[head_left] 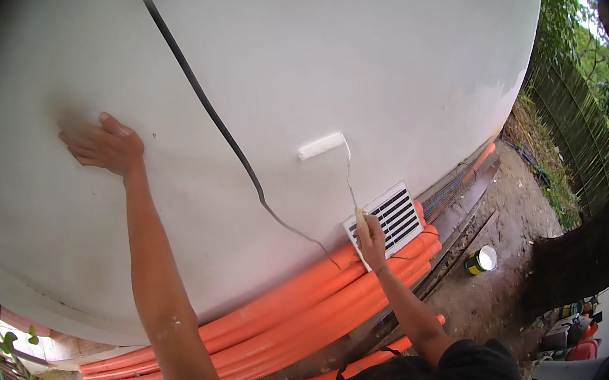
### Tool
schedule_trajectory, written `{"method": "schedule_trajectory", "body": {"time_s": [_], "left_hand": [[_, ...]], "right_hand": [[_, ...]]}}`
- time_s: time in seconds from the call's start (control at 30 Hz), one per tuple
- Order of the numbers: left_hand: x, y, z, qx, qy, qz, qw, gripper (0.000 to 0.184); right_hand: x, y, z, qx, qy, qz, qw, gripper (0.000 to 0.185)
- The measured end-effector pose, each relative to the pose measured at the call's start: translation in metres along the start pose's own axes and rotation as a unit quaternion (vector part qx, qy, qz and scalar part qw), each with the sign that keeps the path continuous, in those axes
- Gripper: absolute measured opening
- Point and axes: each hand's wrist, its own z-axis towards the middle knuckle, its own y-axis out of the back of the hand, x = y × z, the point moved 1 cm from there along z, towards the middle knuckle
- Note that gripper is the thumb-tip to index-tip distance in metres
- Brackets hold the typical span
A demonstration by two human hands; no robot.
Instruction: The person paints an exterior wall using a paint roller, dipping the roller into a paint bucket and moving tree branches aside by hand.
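My right hand [372, 239] is closed round the yellowish handle of a paint roller [320, 146]. Its white roller sleeve lies against the white wall [409, 50], joined to the handle by a thin bent wire. On the left, my left hand [102, 144] rests against the same wall with its fingers stretched out and nothing in it. A black cable [218, 121] runs down the wall between my two hands. Just behind my right hand sits a white slatted vent panel [402, 212], partly hidden by that hand.
Orange pipes [283, 331] lie bundled along the wall's foot. An open paint can [482, 260] stands on the wet ground at right. Long metal bars [464, 205] lie near the wall. A fence [573, 107] and plants edge the right side; containers [576, 335] stand at lower right.
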Motion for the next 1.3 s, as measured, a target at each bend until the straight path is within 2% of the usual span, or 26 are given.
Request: {"method": "schedule_trajectory", "body": {"time_s": [0.03, 0.13, 0.23, 0.43, 0.63, 0.73, 0.93, 1.13, 1.3], "left_hand": [[0.000, 0.000, 0.000, -0.001, 0.002, -0.001, 1.000, 0.063], [-0.001, 0.001, 0.000, 0.007, 0.008, 0.000, 1.000, 0.063], [-0.002, 0.005, 0.001, 0.024, 0.016, 0.009, 1.000, 0.063], [-0.008, 0.009, 0.005, 0.011, 0.021, -0.005, 1.000, 0.062], [-0.010, 0.012, 0.006, 0.001, 0.026, -0.008, 1.000, 0.059], [-0.010, 0.015, 0.006, -0.001, 0.027, -0.015, 1.000, 0.058], [-0.011, 0.014, 0.007, -0.010, 0.026, -0.021, 0.999, 0.058], [-0.009, 0.015, 0.007, -0.015, 0.023, -0.024, 0.999, 0.058], [-0.011, 0.016, 0.008, -0.017, 0.019, -0.028, 0.999, 0.058]], "right_hand": [[0.030, -0.006, 0.010, 0.004, -0.023, 0.030, 0.999, 0.025], [0.114, -0.025, 0.052, 0.002, -0.011, 0.116, 0.993, 0.028], [0.164, -0.036, 0.100, -0.008, 0.063, 0.074, 0.995, 0.031], [0.294, -0.051, 0.182, -0.036, 0.119, 0.011, 0.992, 0.035], [0.408, -0.067, 0.251, -0.047, 0.174, 0.015, 0.984, 0.038], [0.465, -0.071, 0.276, -0.026, 0.186, 0.073, 0.979, 0.037], [0.567, -0.073, 0.319, 0.000, 0.217, 0.083, 0.973, 0.039], [0.601, -0.081, 0.327, 0.017, 0.243, 0.087, 0.966, 0.040], [0.524, -0.096, 0.279, 0.012, 0.217, 0.077, 0.973, 0.040]]}}
